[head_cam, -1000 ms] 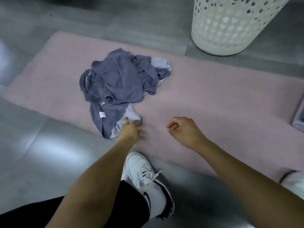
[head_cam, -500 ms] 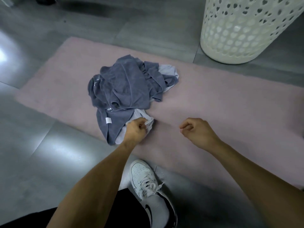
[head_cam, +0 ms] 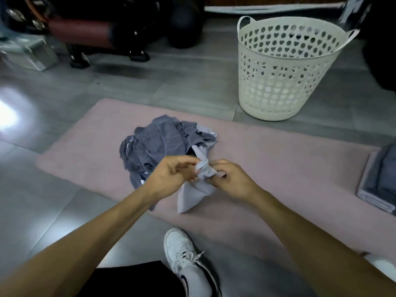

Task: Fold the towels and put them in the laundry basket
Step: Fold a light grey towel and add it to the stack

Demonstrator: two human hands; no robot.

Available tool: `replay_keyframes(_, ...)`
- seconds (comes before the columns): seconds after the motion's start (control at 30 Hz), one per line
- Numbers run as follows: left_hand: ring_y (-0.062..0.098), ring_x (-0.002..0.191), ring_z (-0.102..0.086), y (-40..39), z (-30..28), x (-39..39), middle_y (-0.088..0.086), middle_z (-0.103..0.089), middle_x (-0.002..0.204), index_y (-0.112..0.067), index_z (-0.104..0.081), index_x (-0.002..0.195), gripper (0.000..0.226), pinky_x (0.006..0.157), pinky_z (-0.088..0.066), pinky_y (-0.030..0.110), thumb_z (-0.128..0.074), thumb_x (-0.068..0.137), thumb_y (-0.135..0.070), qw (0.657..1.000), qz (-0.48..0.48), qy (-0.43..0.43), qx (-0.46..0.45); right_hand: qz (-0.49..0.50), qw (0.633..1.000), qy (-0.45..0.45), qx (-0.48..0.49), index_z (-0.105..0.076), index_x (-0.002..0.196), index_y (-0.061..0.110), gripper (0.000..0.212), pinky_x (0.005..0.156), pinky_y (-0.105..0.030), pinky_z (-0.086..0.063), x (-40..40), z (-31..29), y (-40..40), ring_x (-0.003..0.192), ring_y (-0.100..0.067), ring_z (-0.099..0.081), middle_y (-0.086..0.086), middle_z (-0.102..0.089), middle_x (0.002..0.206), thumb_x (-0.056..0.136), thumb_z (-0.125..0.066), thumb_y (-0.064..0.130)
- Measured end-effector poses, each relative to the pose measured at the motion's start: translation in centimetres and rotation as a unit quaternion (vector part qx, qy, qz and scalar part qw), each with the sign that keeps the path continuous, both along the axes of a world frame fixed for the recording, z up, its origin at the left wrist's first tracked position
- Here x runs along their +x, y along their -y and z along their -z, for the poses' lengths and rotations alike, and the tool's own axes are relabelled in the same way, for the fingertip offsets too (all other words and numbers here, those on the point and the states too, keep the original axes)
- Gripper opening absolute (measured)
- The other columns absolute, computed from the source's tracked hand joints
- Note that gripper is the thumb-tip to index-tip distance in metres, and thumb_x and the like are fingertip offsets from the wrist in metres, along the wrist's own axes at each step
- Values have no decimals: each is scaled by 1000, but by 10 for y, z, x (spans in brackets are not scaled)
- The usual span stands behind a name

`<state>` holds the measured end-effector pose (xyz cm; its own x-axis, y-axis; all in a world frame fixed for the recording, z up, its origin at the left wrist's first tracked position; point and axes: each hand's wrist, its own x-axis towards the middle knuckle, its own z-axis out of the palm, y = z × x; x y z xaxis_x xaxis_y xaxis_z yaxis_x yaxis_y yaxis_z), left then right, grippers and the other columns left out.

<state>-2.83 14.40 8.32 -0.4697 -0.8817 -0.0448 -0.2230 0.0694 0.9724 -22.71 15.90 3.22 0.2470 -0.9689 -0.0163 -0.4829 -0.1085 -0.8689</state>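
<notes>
A crumpled heap of grey-blue towels [head_cam: 158, 144] lies on the pink mat [head_cam: 278, 159]. A pale lilac towel [head_cam: 197, 189] is lifted out of the heap's near side; its bunched end is pinched between both hands and the rest hangs down to the mat. My left hand [head_cam: 171, 174] pinches the bunch from the left, my right hand [head_cam: 231, 179] from the right. The white perforated laundry basket [head_cam: 285, 82] stands on the floor beyond the mat, to the right; I see no towels inside it.
A stack of folded towels [head_cam: 379, 183] sits at the mat's right edge. Dark gym equipment [head_cam: 96, 33] and a black ball [head_cam: 184, 24] stand at the back. A silver case [head_cam: 36, 54] is at far left. My white shoe [head_cam: 184, 254] rests on the grey tile floor.
My left hand has lifted the pale towel's corner off the mat. My right hand came over and took hold of it too. The view tilted up, showing the whole basket.
</notes>
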Motion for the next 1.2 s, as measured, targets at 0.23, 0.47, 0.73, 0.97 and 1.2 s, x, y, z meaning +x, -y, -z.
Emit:
replay_keyframes(0.23,8,69,-65,14,-2,1,4,-70,79,-22,-61,105,22,77,-52,33,-67,89,-8,990,-54,131,-13,55,998,-11,-23,-47,63,29,37,55,-18,-33,-18,-35,-9,55,0,-40,20,-49,56,92,-52,6)
replay_keyframes(0.47,29,117,-54,30,-6,-74,10,-51,138,-28,-19,154,81,90,-47,33,-65,87,-25,902,86,379,-190,31,993,-99,-56,-68,92,15,28,75,-25,-50,-94,-102,-35,81,-11,-61,5,-68,86,90,-46,-1)
replay_keyframes(0.73,28,76,-61,48,-56,-161,9,-68,77,-10,-66,76,11,69,-48,34,-57,82,-9,949,7,253,-187,158,974,-121,-111,-66,96,19,27,76,-24,-50,-169,-155,-69,86,-6,-62,11,-69,90,93,-43,5)
replay_keyframes(0.97,18,83,-70,24,-120,-207,0,-73,86,-21,-68,87,28,82,-58,41,-49,88,-1,985,-47,-10,-165,338,933,1,-125,-63,88,10,17,64,-23,-44,-211,-171,-78,70,-8,-55,-3,-66,80,97,-49,16)
replay_keyframes(1.2,11,90,-68,-2,-169,-228,0,-74,93,-10,-70,96,30,81,-56,26,-50,84,9,971,-68,-139,-184,340,931,88,-98,-62,86,11,27,86,-50,-51,-217,-182,-76,74,-13,-57,1,-61,75,98,-51,33)
